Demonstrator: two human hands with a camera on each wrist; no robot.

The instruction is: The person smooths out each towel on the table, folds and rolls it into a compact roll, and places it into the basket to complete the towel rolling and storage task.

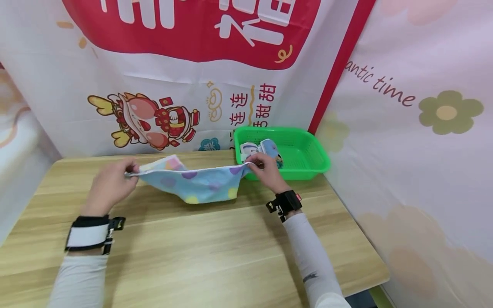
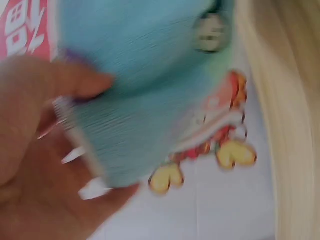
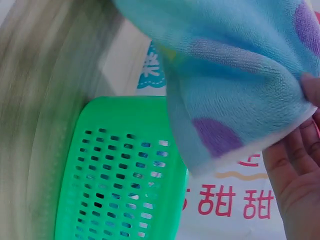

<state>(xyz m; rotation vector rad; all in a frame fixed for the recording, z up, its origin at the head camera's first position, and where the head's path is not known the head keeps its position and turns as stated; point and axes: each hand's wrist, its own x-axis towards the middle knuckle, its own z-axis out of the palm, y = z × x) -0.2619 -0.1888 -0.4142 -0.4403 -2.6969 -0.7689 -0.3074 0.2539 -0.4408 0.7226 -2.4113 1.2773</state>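
A light blue towel (image 1: 209, 185) with purple and yellow dots is stretched between both hands over the table. My left hand (image 1: 111, 185) pinches its left end between thumb and fingers. At the other end my right hand (image 1: 267, 172) pinches the upper edge near the corner, in front of the green basket. The towel sags between the hands, and a paler patterned part (image 1: 169, 163) shows behind its top edge. In the left wrist view the towel (image 2: 135, 135) hangs from the left hand (image 2: 55, 150). The right wrist view shows the towel (image 3: 230, 95) folding beside the right fingers.
A green plastic basket (image 1: 321, 164) stands at the back right of the wooden table (image 1: 200, 256), against the wall. Inside it lie a blue folded cloth (image 1: 271, 149) and a white item (image 1: 249, 149). A printed banner (image 1: 161, 72) hangs behind the table.
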